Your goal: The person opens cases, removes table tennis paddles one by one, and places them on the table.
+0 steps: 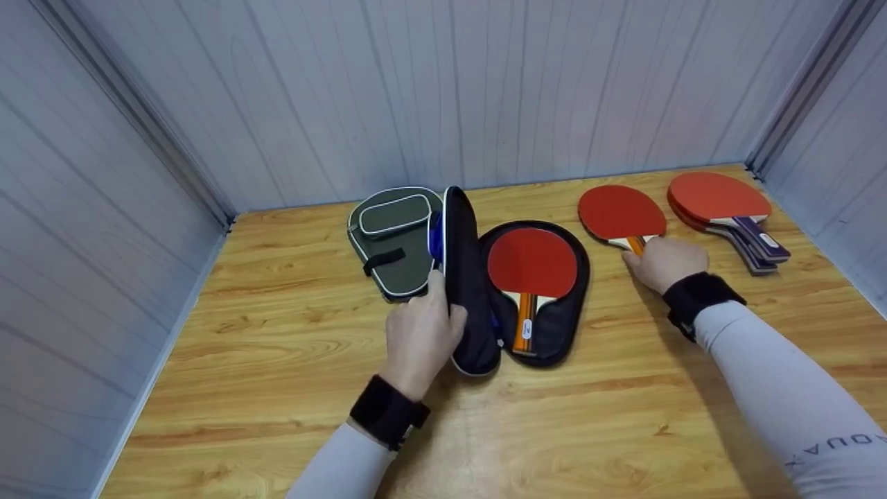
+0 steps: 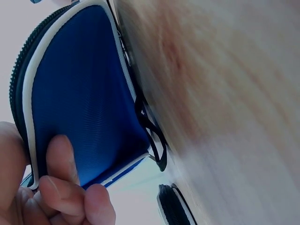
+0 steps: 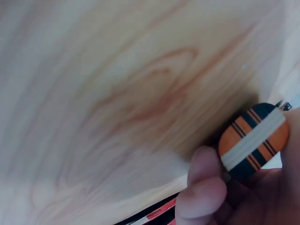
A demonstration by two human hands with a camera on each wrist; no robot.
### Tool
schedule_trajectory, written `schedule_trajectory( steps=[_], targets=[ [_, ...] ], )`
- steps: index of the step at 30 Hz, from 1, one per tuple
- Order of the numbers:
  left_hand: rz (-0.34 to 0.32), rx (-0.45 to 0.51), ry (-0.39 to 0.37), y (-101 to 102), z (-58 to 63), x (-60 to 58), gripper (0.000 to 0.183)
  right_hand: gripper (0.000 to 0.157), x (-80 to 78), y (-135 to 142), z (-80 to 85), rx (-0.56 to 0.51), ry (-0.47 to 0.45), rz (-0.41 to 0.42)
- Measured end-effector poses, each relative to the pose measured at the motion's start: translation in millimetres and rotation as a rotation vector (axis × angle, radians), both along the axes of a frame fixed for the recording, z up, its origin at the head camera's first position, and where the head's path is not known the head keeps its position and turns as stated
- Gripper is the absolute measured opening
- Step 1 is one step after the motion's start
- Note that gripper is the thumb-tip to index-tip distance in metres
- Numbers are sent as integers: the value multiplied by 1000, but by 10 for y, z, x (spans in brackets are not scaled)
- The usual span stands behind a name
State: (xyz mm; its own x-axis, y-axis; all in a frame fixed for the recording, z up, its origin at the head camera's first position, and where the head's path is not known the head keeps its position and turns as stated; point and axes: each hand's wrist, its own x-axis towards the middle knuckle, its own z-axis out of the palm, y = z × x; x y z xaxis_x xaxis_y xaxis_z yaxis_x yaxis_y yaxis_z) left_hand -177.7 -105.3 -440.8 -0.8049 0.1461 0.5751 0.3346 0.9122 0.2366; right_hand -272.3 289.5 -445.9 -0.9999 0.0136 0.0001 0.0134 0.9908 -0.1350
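My left hand (image 1: 423,333) grips the edge of the raised cover (image 1: 472,305) of a table tennis paddle case (image 1: 565,336). That cover stands nearly upright, black inside, and its blue outer face (image 2: 89,84) with white piping shows in the left wrist view. In the case's flat half lies a red paddle (image 1: 532,260), its striped handle pointing toward me. Over to the right, my right hand (image 1: 669,263) holds a second red paddle (image 1: 620,211) by its handle. The striped orange and black handle end (image 3: 253,140) pokes out of the fingers in the right wrist view.
A dark green paddle case (image 1: 402,274) with a small front pocket lies behind the raised cover, partly hidden by it. Stacked paddles (image 1: 721,197) with purple handles sit at the far right corner. White panel walls (image 1: 416,104) border the wooden table (image 1: 277,388).
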Motion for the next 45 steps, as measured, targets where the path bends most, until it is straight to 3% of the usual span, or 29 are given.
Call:
schedule_trajectory(
  steps=[4, 9, 12, 19, 26, 36, 41, 45],
  targets=[
    [2, -2, -16, 13, 2, -5, 31, 68, 87, 12, 19, -26, 41, -25],
    [4, 1, -40, 14, 12, -4, 31, 72, 200, -52, 23, 59, 280, -15],
    [4, 1, -38, 9, 11, -1, 32, 72, 248, -102, 24, 96, 364, -12],
    [5, 1, -18, -2, -1, -6, 31, 95, 311, -232, 71, 18, 288, 38],
    [0, 6, -20, 3, 4, -9, 30, 100, 405, -439, 54, -28, 189, 118],
    [-1, 8, -58, -4, 18, -1, 32, 107, 673, -990, 51, -22, 58, 242],
    [-7, 7, -34, -5, 18, 5, 31, 102, 848, -1267, 19, -23, 99, 262],
    [-7, 1, -7, 1, 12, 2, 32, 99, 975, -1446, 5, 46, 258, 275]
  ],
)
